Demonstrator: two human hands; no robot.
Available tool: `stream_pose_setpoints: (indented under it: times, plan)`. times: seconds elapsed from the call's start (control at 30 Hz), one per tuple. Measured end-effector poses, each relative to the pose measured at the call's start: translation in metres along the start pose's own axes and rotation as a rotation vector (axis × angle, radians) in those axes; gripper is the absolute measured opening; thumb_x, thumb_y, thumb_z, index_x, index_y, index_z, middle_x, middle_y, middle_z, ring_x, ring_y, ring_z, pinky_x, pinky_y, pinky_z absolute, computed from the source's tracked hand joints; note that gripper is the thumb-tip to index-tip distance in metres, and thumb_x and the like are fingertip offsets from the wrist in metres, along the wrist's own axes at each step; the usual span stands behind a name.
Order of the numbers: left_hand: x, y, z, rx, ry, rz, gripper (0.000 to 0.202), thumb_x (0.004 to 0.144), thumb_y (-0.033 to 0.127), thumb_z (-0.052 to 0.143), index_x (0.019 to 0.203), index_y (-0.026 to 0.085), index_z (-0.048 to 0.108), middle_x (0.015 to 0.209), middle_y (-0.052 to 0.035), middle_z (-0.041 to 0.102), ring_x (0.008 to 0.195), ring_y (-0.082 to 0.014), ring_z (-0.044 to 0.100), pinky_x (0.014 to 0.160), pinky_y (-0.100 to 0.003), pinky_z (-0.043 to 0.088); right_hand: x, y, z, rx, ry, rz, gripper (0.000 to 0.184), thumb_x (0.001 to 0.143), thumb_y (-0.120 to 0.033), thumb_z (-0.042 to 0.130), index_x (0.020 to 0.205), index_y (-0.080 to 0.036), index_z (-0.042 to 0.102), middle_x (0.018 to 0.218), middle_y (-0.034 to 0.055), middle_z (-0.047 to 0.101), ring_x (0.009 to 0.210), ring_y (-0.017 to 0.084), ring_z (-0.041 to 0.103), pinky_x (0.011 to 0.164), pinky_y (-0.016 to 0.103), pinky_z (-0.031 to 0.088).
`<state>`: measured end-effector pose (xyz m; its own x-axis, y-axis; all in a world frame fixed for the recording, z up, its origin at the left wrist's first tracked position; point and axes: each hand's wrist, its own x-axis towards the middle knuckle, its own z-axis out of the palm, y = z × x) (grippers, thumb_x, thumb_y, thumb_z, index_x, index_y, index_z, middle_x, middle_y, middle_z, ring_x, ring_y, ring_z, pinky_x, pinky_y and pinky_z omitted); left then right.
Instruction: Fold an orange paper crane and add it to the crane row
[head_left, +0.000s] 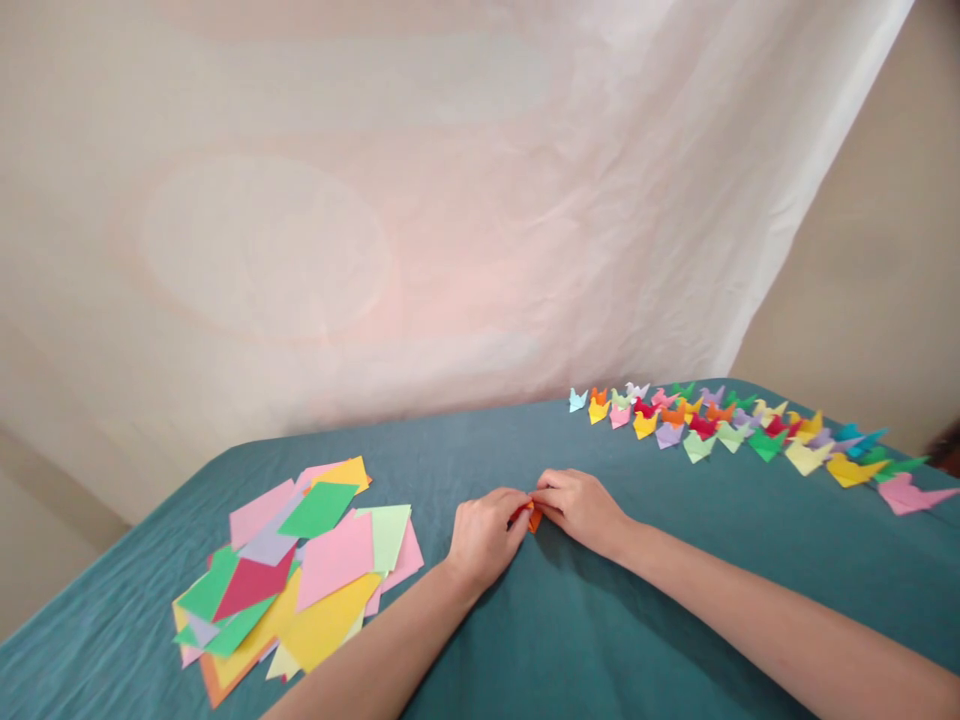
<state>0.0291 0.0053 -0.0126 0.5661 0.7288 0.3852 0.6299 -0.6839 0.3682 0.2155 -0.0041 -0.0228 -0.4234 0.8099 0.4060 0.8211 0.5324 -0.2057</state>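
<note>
A small folded piece of orange paper [534, 519] is pinched between both hands at the middle of the table. My left hand [486, 532] closes on its left side, with the fingers curled over it. From the other side, my right hand [579, 508] grips the paper's upper right edge with thumb and fingertips. Most of the paper is hidden behind the fingers, so its exact folded shape cannot be made out. Both hands rest low, close to the cloth.
Loose coloured paper sheets [330, 560] lie in an overlapping heap on the left. Several rows of small folded paper birds [705, 425] stand at the back right. A teal cloth [480, 650] covers the table; a pale hanging sheet [450, 200] rises behind it.
</note>
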Motion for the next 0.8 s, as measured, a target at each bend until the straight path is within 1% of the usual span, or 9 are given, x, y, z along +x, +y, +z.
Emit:
stream_pose_setpoints:
  times: [0.13,0.23,0.4,0.57,0.8]
  plan:
    - [0.0002,0.0001,-0.0005,0.006,-0.007,0.004,0.02,0.087,0.024,0.046,0.097,0.027,0.063,0.098,0.0025,0.067,0.087,-0.0139,0.062,0.078,-0.022,0.047,0.002,0.0016,0.0011,-0.023,0.0,-0.045,0.018,0.088,-0.023,0.05,0.089,-0.025,0.069,0.084,0.001,0.062,0.076,0.013,0.056,0.071,0.025,0.039]
    - [0.0009,0.0008,-0.0018,0.007,-0.017,0.005,0.02,0.087,0.024,0.046,0.097,0.026,0.063,0.097,0.0023,0.067,0.085,-0.0139,0.063,0.079,-0.022,0.047,0.0011,0.0015,0.0041,-0.015,0.028,-0.046,0.018,0.088,-0.023,0.05,0.088,-0.024,0.069,0.082,0.0012,0.061,0.076,0.013,0.055,0.071,0.025,0.038]
    - [0.0016,0.0011,-0.0034,0.006,-0.036,0.009,0.02,0.086,0.024,0.046,0.098,0.026,0.063,0.099,0.0019,0.067,0.087,-0.0141,0.062,0.079,-0.022,0.047,-0.0003,-0.0015,0.0078,-0.055,0.049,-0.04,0.018,0.087,-0.022,0.05,0.088,-0.023,0.069,0.08,0.0022,0.061,0.075,0.014,0.054,0.071,0.026,0.036]
    - [0.0007,0.0016,-0.0024,0.055,-0.035,0.019,0.02,0.087,0.025,0.047,0.099,0.027,0.062,0.101,0.0027,0.066,0.087,-0.0146,0.063,0.076,-0.023,0.046,0.0004,-0.005,0.0055,-0.124,0.043,-0.052,0.02,0.088,-0.022,0.049,0.084,-0.02,0.068,0.078,0.0031,0.059,0.074,0.015,0.052,0.069,0.028,0.034]
    - [-0.0003,0.0036,-0.0018,0.145,-0.04,0.074,0.02,0.088,0.023,0.044,0.095,0.025,0.063,0.097,-0.0003,0.067,0.083,-0.0153,0.064,0.074,-0.024,0.046,0.0021,-0.0079,0.0006,-0.211,0.036,-0.085,0.021,0.089,-0.022,0.047,0.081,-0.019,0.066,0.078,0.0034,0.059,0.073,0.015,0.05,0.067,0.029,0.031]
